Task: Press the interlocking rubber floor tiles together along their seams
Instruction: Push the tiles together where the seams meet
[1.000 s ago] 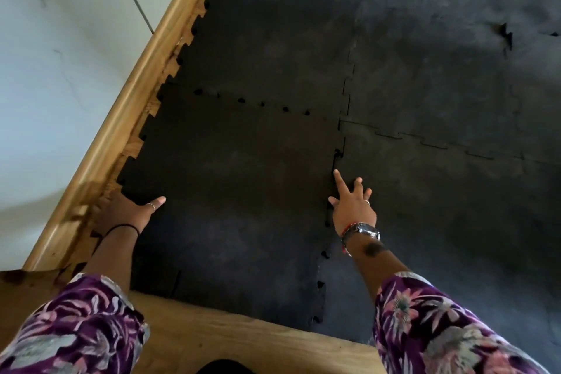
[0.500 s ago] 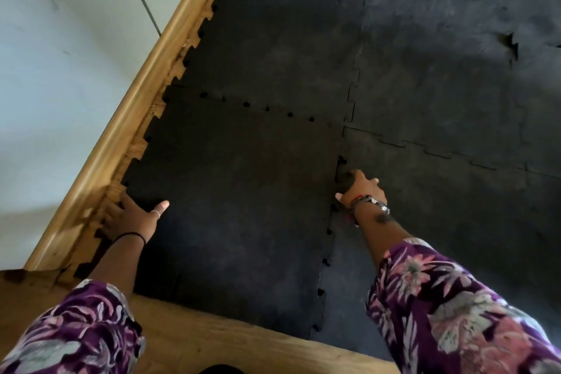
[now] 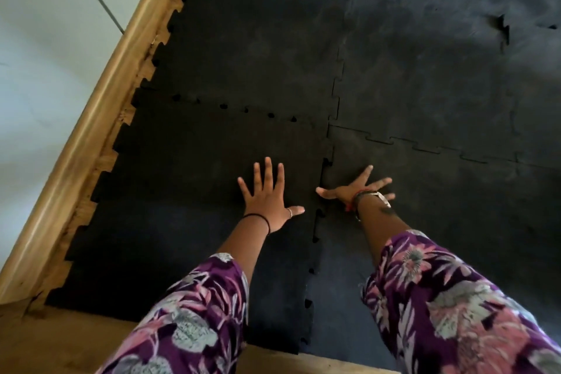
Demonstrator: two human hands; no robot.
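Observation:
Black interlocking rubber tiles cover the floor. My left hand [image 3: 267,194] lies flat, fingers spread, on the near left tile [image 3: 182,197], just left of the toothed seam [image 3: 318,215] that runs toward me. My right hand [image 3: 358,188] is splayed flat on the near right tile [image 3: 455,222], its thumb reaching the seam. Small gaps show along this seam and along the cross seam [image 3: 243,109] to the far left tile [image 3: 258,39]. Neither hand holds anything.
A wooden skirting board [image 3: 100,106] and a white wall [image 3: 39,39] bound the tiles on the left. Bare wooden floor [image 3: 60,340] shows at the near edge. A raised joint [image 3: 501,27] gapes at the far right among further tiles.
My left hand left the tile's toothed left edge and came to rest flat beside the middle seam. My right hand opened out flat on the right tile. The camera moved closer.

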